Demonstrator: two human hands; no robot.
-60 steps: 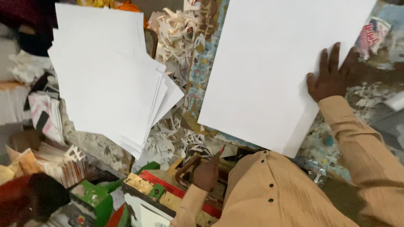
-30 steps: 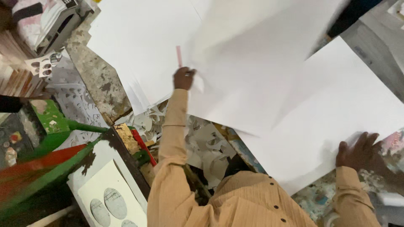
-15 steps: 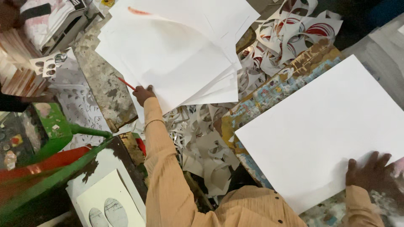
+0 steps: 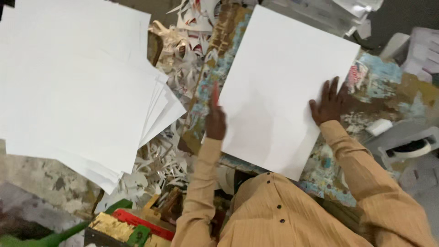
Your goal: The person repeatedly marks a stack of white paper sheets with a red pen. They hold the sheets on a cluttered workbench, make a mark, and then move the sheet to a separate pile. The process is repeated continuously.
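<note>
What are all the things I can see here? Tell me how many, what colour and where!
single sheet: one, white, flat on the worktop, upper middle
paper stack: one fanned pile, white, on the left
paper scraps: many, white, between the stack and the sheet
worktop: one, patchy blue, brown and yellow, under the sheet
red stick: one, reddish, at the left hand, by the sheet's left edge
frame: one, green, red and gold, bottom left
shirt: one, tan, bottom middle
left hand: one, at the sheet's left edge, holding the red stick
right hand: one, fingers spread flat on the sheet's right edge
</note>
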